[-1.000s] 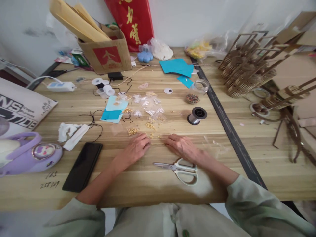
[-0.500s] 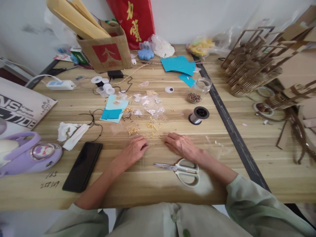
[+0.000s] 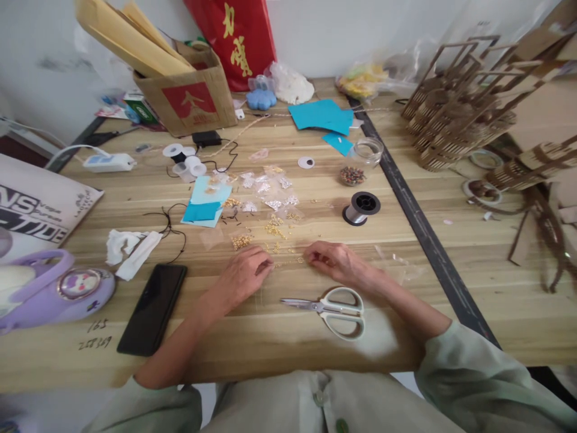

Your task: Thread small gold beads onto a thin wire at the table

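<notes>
A short, thin gold chain (image 3: pixel 287 263) stretches between my two hands, low over the wooden tabletop. My left hand (image 3: pixel 246 273) pinches its left end, fingers closed and the tips partly hidden. At the other end, a small ring shows beside the curled fingertips of my right hand (image 3: pixel 332 261), which are closed on that end. Just beyond the hands lie small gold findings (image 3: pixel 274 228) and a heap of gold beads (image 3: pixel 242 241). Scissors (image 3: pixel 324 307) with pale handles rest in front of my right hand, blades pointing left.
A wire spool (image 3: pixel 360 208) and a jar of beads (image 3: pixel 367 153) stand to the right. Small plastic packets (image 3: pixel 265 185) and blue cards (image 3: pixel 205 201) lie further back. On the left are a black phone (image 3: pixel 153 310) and a purple bottle (image 3: pixel 49 288).
My right hand has shifted slightly right and its fingers have curled more. More of the chain and its end ring now show between the hands. My left hand stays nearly in place.
</notes>
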Available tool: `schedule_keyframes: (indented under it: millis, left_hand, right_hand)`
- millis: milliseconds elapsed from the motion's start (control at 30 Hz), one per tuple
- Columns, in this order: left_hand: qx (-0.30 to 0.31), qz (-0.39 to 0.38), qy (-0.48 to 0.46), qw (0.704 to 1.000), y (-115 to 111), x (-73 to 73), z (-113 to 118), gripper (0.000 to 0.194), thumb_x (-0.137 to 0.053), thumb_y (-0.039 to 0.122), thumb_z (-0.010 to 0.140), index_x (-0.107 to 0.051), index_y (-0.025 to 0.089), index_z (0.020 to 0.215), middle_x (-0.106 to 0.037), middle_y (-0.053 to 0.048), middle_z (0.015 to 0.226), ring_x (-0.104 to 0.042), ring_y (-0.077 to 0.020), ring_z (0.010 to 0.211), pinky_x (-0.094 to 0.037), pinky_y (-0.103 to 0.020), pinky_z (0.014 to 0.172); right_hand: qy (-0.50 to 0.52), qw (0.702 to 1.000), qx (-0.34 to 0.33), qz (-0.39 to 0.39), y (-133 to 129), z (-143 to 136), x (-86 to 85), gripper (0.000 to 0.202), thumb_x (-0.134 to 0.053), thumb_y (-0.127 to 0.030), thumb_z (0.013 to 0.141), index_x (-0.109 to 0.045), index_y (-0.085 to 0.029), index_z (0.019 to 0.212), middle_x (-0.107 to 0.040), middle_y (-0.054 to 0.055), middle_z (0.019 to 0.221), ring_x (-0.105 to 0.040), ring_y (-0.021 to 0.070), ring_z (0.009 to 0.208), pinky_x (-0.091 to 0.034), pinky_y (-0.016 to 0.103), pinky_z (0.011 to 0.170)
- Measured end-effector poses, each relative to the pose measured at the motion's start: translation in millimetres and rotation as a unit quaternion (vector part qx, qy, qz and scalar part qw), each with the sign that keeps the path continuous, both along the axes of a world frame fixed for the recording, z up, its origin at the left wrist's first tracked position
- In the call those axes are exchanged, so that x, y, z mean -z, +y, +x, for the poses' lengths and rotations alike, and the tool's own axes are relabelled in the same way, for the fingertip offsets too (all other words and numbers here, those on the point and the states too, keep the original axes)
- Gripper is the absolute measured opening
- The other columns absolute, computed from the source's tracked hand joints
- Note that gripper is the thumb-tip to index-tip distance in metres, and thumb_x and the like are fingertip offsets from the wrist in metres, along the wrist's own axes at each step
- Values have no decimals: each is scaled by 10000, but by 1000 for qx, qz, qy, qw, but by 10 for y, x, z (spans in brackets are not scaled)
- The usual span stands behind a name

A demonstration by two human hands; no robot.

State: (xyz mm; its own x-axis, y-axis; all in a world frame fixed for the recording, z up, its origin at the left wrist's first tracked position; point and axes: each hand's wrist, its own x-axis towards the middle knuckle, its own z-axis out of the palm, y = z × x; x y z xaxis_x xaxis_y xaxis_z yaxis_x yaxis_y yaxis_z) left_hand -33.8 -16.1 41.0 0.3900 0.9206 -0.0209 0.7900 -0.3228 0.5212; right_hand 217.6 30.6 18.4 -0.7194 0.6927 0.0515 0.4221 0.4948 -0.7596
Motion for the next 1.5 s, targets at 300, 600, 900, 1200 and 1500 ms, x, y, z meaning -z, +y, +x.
schedule_keyframes:
  millis: [300, 600, 900, 1200, 1500]
  left_hand:
    - [-21, -103, -162, 981, 76, 76, 462, 272, -581, 127, 772, -665, 172, 1027, -654, -40, 925, -574, -108, 677, -466, -236, 673]
    - [-54, -187, -301, 934, 102, 206, 573, 117, -606, 210, 757, -652, 118, 701, -604, 4, 635, -503, -93, 577, -393, -209, 564]
    - [-69, -144, -276, 948, 107, 198, 545, 103, -602, 174, 769, -668, 122, 709, -645, -5, 653, -522, -101, 591, -390, -214, 581]
    - [-56, -43, -227, 971, 127, 296, 481, 157, -555, 204, 846, -669, 148, 754, -647, -30, 735, -550, -144, 726, -405, -258, 686]
    - [-44, -9, -213, 976, 165, 327, 470, 112, -575, 146, 824, -673, 146, 771, -650, -48, 746, -555, -161, 745, -425, -279, 713]
  right_hand:
    - [143, 968, 52, -197, -80, -17, -177, 191, -550, -181, 824, -603, -135, 1002, -653, 62, 894, -629, 148, 852, -515, 307, 800]
    - [151, 971, 61, -174, -134, -31, -244, 160, -549, -197, 847, -611, -137, 982, -669, 72, 920, -637, 157, 874, -511, 305, 798]
    - [6, 996, 19, 87, -131, -17, -33, 189, -437, -166, 924, -617, -165, 982, -620, 74, 934, -607, 144, 813, -471, 249, 733]
    - [-2, 996, 55, 67, -82, 40, 53, 125, -520, -218, 893, -635, -176, 918, -635, 38, 824, -569, 119, 669, -402, 214, 610]
    - [43, 995, 81, -39, -47, 61, 23, 184, -524, -170, 856, -670, -151, 967, -670, 50, 867, -592, 120, 706, -440, 212, 626]
